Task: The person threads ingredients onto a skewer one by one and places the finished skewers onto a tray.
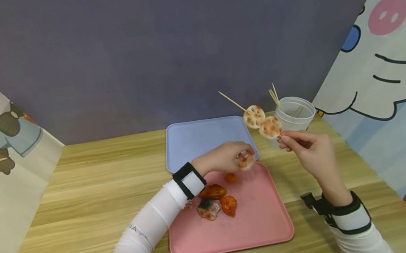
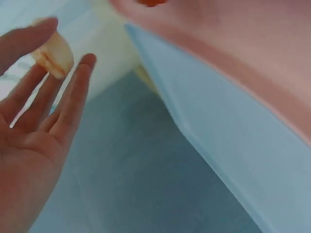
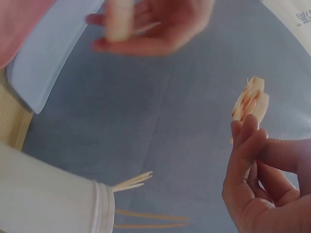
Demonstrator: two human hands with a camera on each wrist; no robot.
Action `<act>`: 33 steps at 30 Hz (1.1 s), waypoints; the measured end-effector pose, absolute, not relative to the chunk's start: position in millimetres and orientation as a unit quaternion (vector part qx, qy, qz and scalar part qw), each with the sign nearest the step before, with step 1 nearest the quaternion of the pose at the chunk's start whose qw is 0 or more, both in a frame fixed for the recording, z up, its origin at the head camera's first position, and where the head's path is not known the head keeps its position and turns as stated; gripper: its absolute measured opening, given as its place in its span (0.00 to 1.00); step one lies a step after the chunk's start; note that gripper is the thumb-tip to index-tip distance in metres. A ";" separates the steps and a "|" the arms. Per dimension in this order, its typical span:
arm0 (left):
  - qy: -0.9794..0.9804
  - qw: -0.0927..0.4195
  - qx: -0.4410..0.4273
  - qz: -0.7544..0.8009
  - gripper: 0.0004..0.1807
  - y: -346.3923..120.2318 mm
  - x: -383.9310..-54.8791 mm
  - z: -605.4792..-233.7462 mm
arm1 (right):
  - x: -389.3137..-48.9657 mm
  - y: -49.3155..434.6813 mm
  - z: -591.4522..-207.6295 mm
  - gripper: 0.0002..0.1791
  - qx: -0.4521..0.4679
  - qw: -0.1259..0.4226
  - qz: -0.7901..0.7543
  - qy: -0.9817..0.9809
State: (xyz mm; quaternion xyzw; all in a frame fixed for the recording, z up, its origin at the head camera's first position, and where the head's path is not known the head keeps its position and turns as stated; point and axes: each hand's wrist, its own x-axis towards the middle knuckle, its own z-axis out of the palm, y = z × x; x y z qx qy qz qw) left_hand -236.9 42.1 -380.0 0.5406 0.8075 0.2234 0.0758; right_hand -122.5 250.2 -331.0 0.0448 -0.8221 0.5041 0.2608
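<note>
white sleeves (image 1: pixel 153 218) are closest, and the left hand (image 1: pixel 224 158) pinches a loose root slice (image 1: pixel 245 162) by its edge, fingers just a slice apart, maybe so its holes are free, over where the pink tray (image 1: pixel 254 226) and blue tray (image 1: pixel 208 138) meet. the right hand (image 1: pixel 315 151) has its fingers pressed tight on the low end of a thin stick (image 1: pixel 231 100), under two root slices (image 1: pixel 270 127), maybe so they won't slide off. the cup (image 1: pixel 295 122) of spare sticks (image 1: pixel 275 99) stands near that hand, perhaps for easy grabbing.
</note>
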 end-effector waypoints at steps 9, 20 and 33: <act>0.764 0.050 0.482 0.426 0.29 3.5 -234.2 -370.9 | -131.5 236.7 -327.9 0.08 0.057 0.265 0.526 -0.806; 0.696 0.040 0.428 0.575 0.32 -37.8 -230.9 -365.2 | -139.0 225.6 -327.1 0.09 0.073 0.256 0.549 -0.792; 0.561 0.042 0.369 0.740 0.35 -70.8 -232.3 -356.3 | -142.1 215.4 -324.0 0.08 0.078 0.260 0.534 -0.801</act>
